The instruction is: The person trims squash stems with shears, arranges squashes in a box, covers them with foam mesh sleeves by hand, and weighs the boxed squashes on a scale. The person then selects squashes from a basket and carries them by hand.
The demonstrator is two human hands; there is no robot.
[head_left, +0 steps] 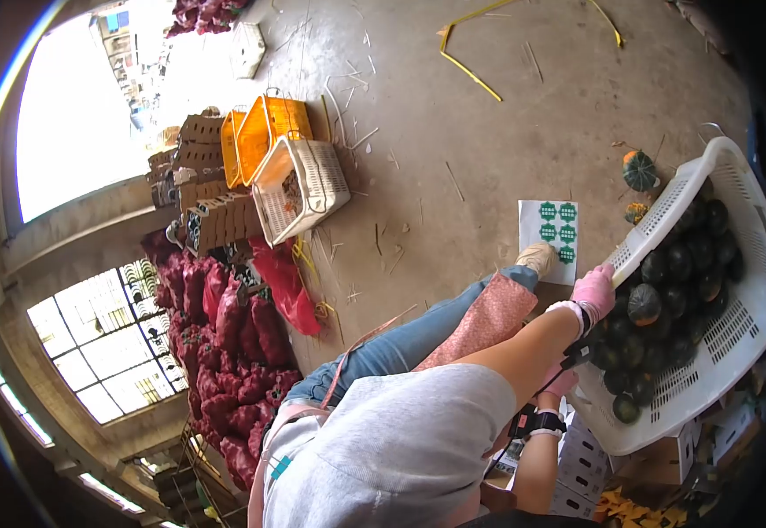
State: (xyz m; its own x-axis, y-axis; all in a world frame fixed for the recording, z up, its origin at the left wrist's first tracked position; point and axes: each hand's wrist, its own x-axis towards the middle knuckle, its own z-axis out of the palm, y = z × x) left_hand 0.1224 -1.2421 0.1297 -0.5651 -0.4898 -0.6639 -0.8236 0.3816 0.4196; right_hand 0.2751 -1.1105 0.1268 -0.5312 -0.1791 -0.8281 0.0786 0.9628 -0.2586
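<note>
A white plastic crate (634, 251) full of dark green squashes (644, 304) stands at the right. My left hand (594, 293), in a pink glove, is closed around the crate's rim. Lower down, my right hand (563, 384), also pink-gloved, grips the crate's near corner; my left forearm and a dark wrist device partly cover its fingers. Some squashes show an orange patch, and they are heaped deep in the crate. Beside my shoe (537, 258) lies a white sheet of green stickers (548, 233).
Two squashes, one green and orange (639, 170), lie on the floor (418, 114) by the crate. Orange crates (273, 123) and a white crate (317, 180) stand near red mesh sacks (233, 378). Yellow strapping (475, 77) is on the floor. Cardboard boxes (581, 458) sit below my crate.
</note>
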